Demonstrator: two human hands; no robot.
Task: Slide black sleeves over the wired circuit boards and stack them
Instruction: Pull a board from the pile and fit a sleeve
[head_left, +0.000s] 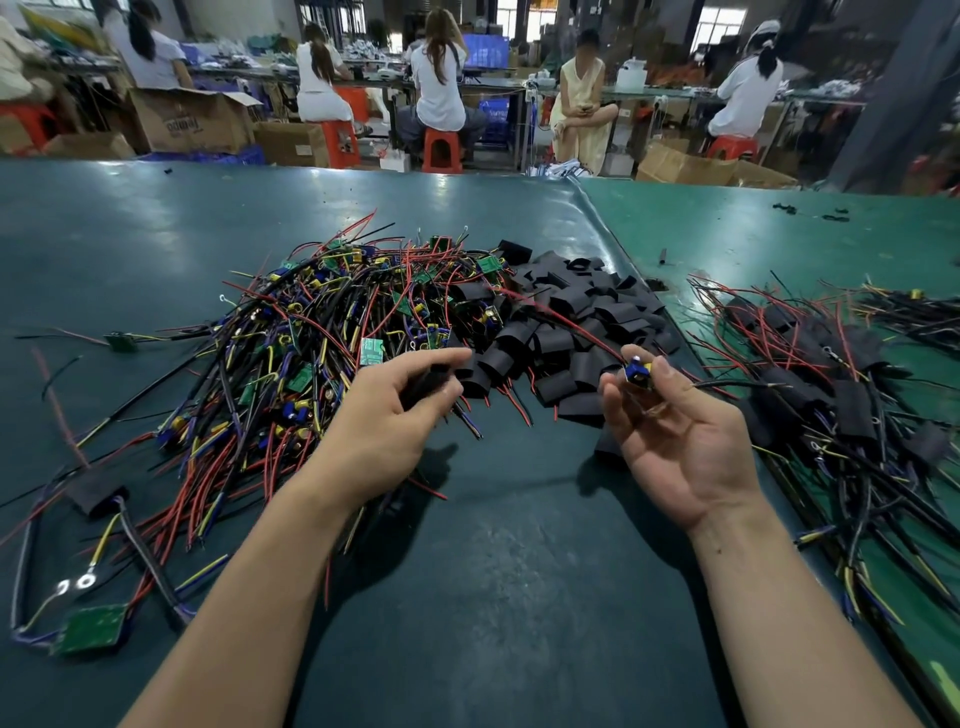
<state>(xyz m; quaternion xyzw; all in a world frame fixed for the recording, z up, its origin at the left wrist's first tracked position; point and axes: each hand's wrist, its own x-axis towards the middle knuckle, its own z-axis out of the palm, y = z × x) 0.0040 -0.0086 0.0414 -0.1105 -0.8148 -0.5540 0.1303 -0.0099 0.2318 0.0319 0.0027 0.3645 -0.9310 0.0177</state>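
Two bare forearms reach out over the dark green mat (493, 597). Her left hand (395, 415) pinches a black sleeve (431, 382); the right hand (675, 431), palm up, pinches a wired board (638, 371) by its blue part. Far left, a big tangle of bare boards (322, 332) waits beside the loose sleeves (566, 317). At right lies a smaller sleeved pile (821, 384), so I'd judge most work remains.

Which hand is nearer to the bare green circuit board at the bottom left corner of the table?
Left. The left hand is above and to the right of the green circuit board, holding a black sleeve. The right hand is farther right, pinching a blue component.
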